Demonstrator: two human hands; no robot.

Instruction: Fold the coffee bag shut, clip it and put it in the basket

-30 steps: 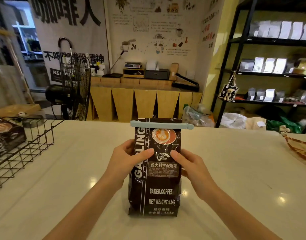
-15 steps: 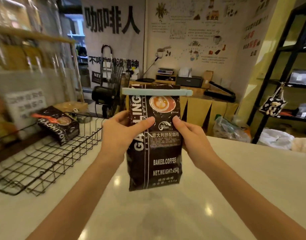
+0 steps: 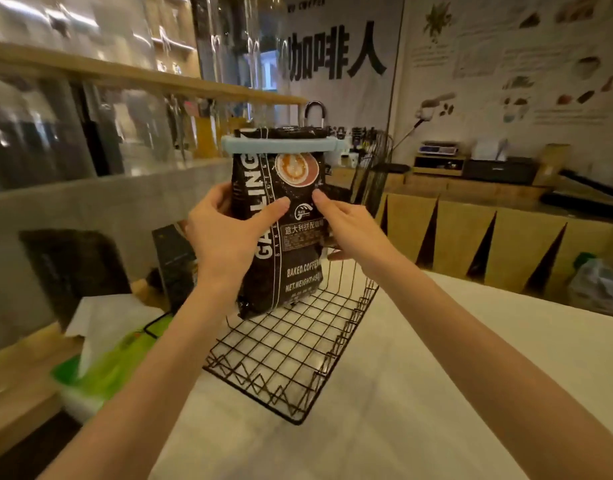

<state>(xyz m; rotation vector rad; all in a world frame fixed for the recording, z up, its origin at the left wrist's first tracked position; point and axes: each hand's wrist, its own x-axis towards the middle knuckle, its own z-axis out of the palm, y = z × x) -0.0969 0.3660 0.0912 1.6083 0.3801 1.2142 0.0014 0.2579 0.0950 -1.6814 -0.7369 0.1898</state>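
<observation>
The left hand (image 3: 225,233) grips the black coffee bag (image 3: 281,223) by its left edge, the right hand (image 3: 346,226) by its right; above both grips a pale blue clip (image 3: 281,146) clamps the folded top, below them sits the wire basket (image 3: 291,344)

A pale, glossy counter (image 3: 436,375) with soft light reflections fills the lower part of the view and runs off to the right. A black wire basket (image 3: 346,344) sits directly on it near the left edge, its open grid floor showing the pale surface through the mesh, its zigzag rim facing the camera. To the left the counter ends; lower there, a wooden ledge (image 3: 17,386) carries a blurred green and white packet (image 3: 93,372), with a white sheet (image 3: 107,317) lying just behind it
</observation>
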